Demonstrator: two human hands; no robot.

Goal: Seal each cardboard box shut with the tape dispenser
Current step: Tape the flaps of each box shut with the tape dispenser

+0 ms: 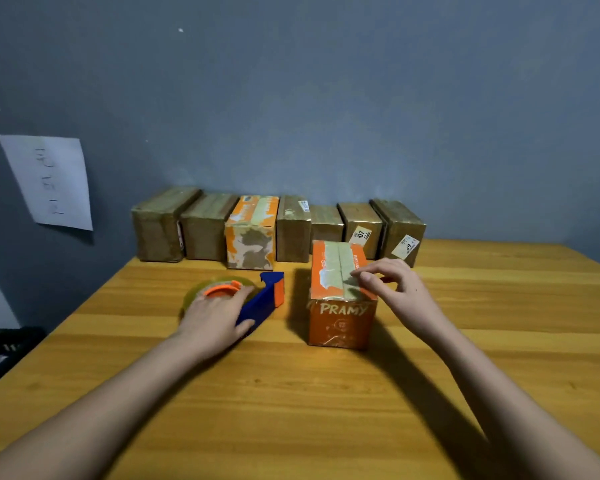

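The left hand (219, 315) lies flat on the tape dispenser (243, 299), steadying it on the counter (291, 393), while the right hand (392, 289), its grip loosely curled, pinches at the tape on top of the orange box (340, 306), probably to press it down

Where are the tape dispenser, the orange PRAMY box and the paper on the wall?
tape dispenser (262, 301), head view, blue body.
orange PRAMY box (340, 323), head view, front face.
paper (49, 181), head view, sheet's middle.

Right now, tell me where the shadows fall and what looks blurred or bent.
Head view: the orange box casts a dark shadow to its left, toward the tape dispenser; the row of boxes looks soft; the table edges splay outward from wide-angle stretch.
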